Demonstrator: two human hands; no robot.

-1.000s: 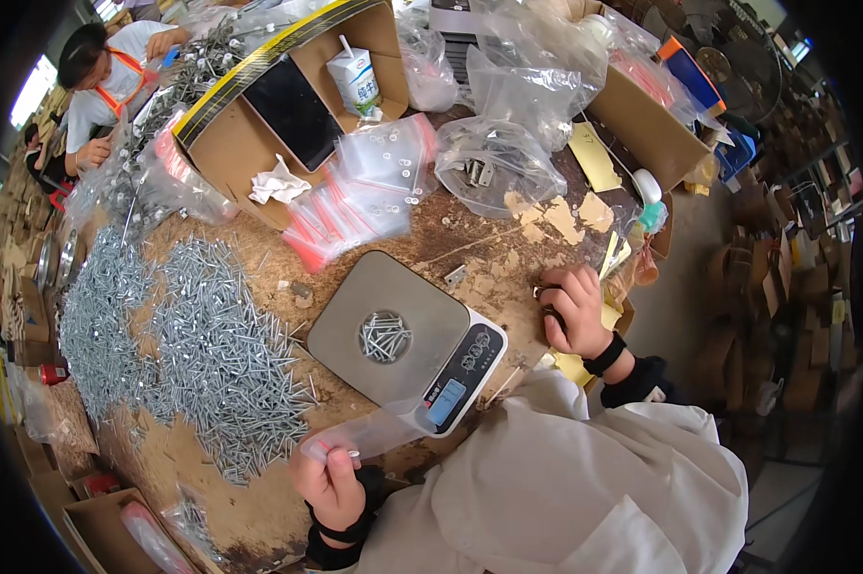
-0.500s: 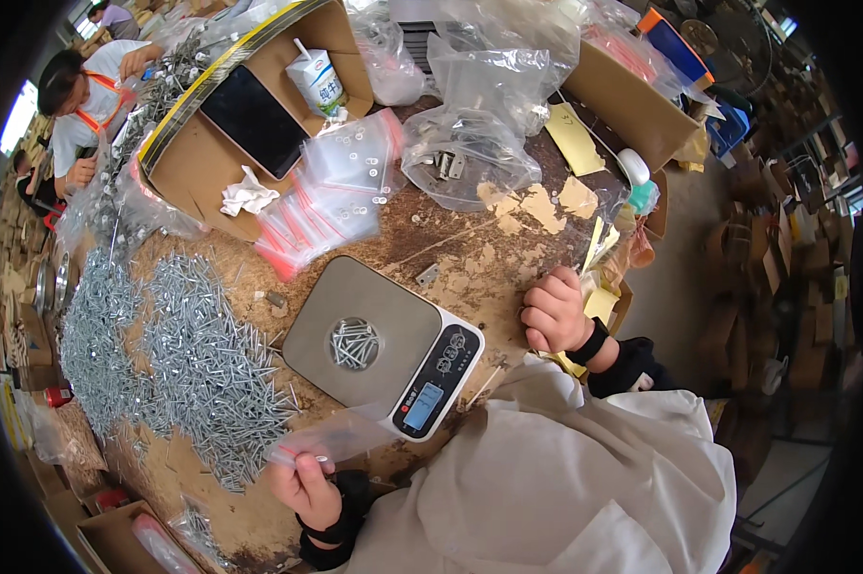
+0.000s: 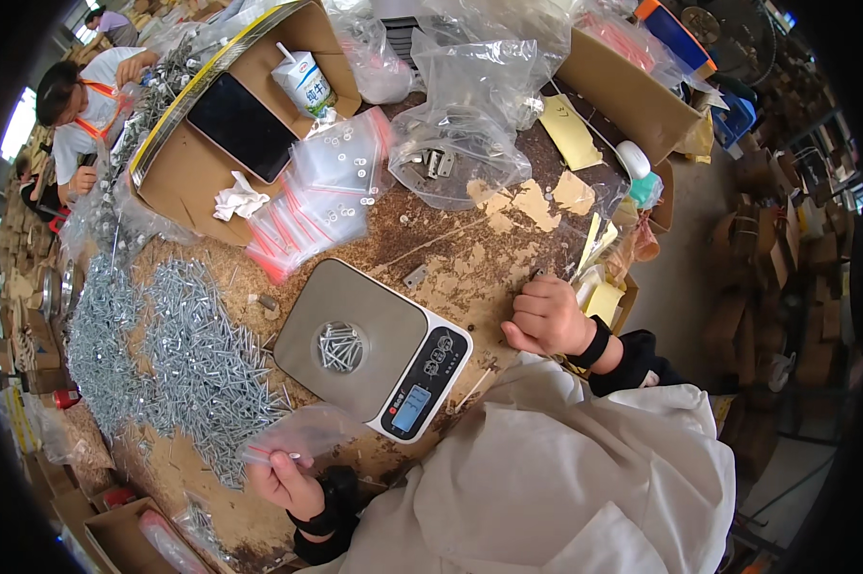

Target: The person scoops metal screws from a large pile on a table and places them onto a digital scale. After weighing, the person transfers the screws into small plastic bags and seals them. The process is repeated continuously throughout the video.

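My left hand (image 3: 288, 486) pinches a clear zip bag (image 3: 312, 430) near the front edge of the table, its free end reaching toward the scale. My right hand (image 3: 551, 318) is closed in a fist to the right of the scale; what it holds, if anything, is hidden. Between the hands stands a kitchen scale (image 3: 364, 389) with a grey plate and a lit display. A small round clear dish (image 3: 353, 368) on the plate holds several screws (image 3: 338, 344). Left of the scale spreads a large heap of silver screws (image 3: 197, 344).
Small zip bags with washers (image 3: 321, 191) lie beyond the scale. A cardboard box (image 3: 178, 196) holds a phone (image 3: 243, 127) and a drink carton (image 3: 304, 81). Plastic bags with metal parts (image 3: 460, 158) and a white mouse (image 3: 632, 160) lie farther back. A co-worker (image 3: 92, 105) sits at far left.
My left hand and the zip bag have shifted slightly left, away from the scale. My right hand stays closed, its fist turned a little. The view has shifted slightly.
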